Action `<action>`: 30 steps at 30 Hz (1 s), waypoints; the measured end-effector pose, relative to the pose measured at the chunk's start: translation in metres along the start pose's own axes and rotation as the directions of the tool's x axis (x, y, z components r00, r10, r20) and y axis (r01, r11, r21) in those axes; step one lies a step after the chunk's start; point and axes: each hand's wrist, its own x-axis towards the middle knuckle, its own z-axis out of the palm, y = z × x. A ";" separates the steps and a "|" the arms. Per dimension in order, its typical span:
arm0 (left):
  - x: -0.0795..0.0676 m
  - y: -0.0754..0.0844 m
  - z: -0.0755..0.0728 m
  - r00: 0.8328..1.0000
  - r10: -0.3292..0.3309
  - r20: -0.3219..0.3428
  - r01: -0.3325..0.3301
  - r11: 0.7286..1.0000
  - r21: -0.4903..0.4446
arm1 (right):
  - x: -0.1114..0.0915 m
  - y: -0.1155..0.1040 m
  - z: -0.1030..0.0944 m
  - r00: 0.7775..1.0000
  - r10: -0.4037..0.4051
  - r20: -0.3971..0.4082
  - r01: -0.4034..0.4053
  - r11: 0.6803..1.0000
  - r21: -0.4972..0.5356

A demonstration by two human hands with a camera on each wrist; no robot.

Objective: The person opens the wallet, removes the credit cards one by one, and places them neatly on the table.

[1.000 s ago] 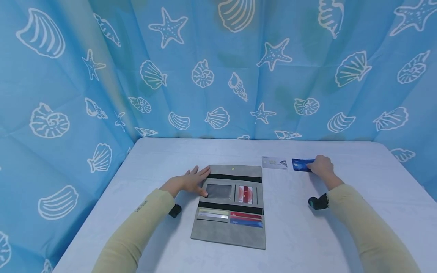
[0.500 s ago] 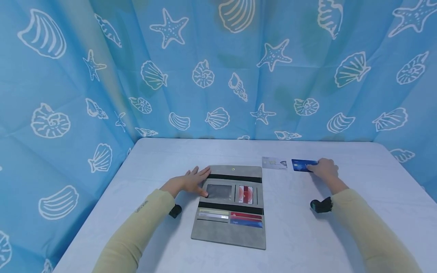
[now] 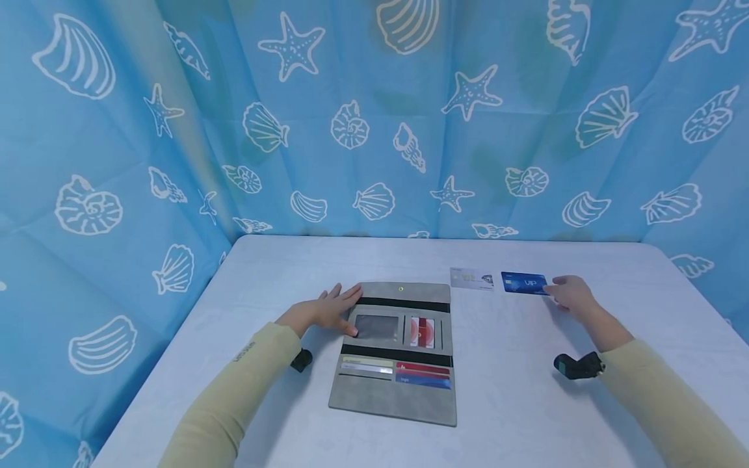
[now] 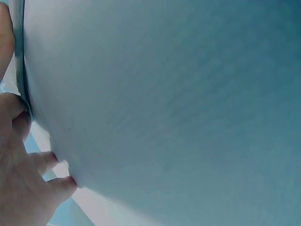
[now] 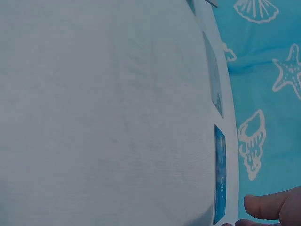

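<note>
A grey wallet (image 3: 392,406) lies unfolded on the table, with several cards in its slots. My left hand (image 3: 323,313) rests at its upper left edge, fingers spread and thumb on the wallet near the clear window (image 3: 376,327). In the left wrist view, the fingertips (image 4: 66,186) press on the white cloth. To the right of the wallet lies a blue VIP card (image 3: 523,283), flat on the table. My right hand (image 3: 576,300) is at the card's right end, thumb and fingers loosely bent and not gripping it; whether a fingertip touches it I cannot tell.
A silver-white card (image 3: 471,279) lies between the wallet and the blue card. The white table (image 3: 503,403) ends at a blue shell-print curtain (image 3: 374,117) behind and on the left. A dark wrist camera (image 3: 578,366) hangs below the right wrist.
My right hand has let go of the blue card and drawn back to the right, uncovering its VIP lettering. The left hand and the wallet have stayed put.
</note>
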 end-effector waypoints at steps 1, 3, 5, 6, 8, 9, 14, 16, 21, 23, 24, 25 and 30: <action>0.000 0.000 0.000 1.000 0.003 -0.001 -0.003 1.000 0.003 | -0.003 0.000 0.001 1.000 -0.022 -0.003 0.022 1.000 -0.009; -0.001 0.001 0.000 1.000 0.004 0.000 -0.004 1.000 0.002 | -0.011 0.000 0.005 0.998 -0.064 -0.002 0.064 0.998 -0.022; -0.001 0.001 0.000 1.000 0.004 0.001 -0.004 1.000 -0.003 | -0.019 -0.002 0.009 0.994 -0.105 0.008 0.105 0.994 -0.029; -0.001 0.001 0.000 1.000 0.004 0.002 -0.004 1.000 -0.004 | -0.022 -0.003 0.012 0.993 -0.121 0.016 0.121 0.992 -0.024; -0.002 0.001 -0.001 1.000 0.002 0.006 -0.002 1.000 -0.011 | -0.029 -0.008 0.017 0.989 -0.144 0.035 0.145 0.989 -0.006; -0.002 0.001 0.000 1.000 0.002 0.006 -0.002 1.000 -0.015 | -0.032 -0.010 0.021 0.987 -0.153 0.044 0.153 0.988 0.006; 0.000 -0.001 0.000 1.000 0.002 0.015 -0.002 1.000 -0.022 | -0.048 -0.025 0.035 0.973 -0.211 0.096 0.208 0.977 0.041; 0.001 -0.001 0.000 1.000 0.004 0.019 -0.004 1.000 -0.018 | -0.053 -0.029 0.041 0.964 -0.239 0.118 0.235 0.971 0.048; 0.000 -0.002 0.000 1.000 -0.003 0.016 0.003 1.000 -0.001 | -0.061 -0.040 0.059 0.938 -0.313 0.146 0.306 0.949 0.072; 0.000 0.000 -0.001 1.000 -0.011 0.015 0.011 1.000 0.004 | -0.066 -0.046 0.065 0.933 -0.334 0.132 0.328 0.943 0.063; 0.000 0.000 -0.001 1.000 -0.016 0.016 0.016 1.000 0.005 | -0.068 -0.049 0.068 0.929 -0.347 0.128 0.343 0.938 0.053; -0.001 0.001 -0.001 1.000 -0.018 0.015 0.018 1.000 0.002 | -0.070 -0.052 0.072 0.926 -0.356 0.126 0.353 0.934 0.045; -0.001 0.002 -0.001 1.000 -0.016 0.018 0.016 1.000 0.004 | -0.078 -0.062 0.089 0.897 -0.421 0.135 0.424 0.906 0.011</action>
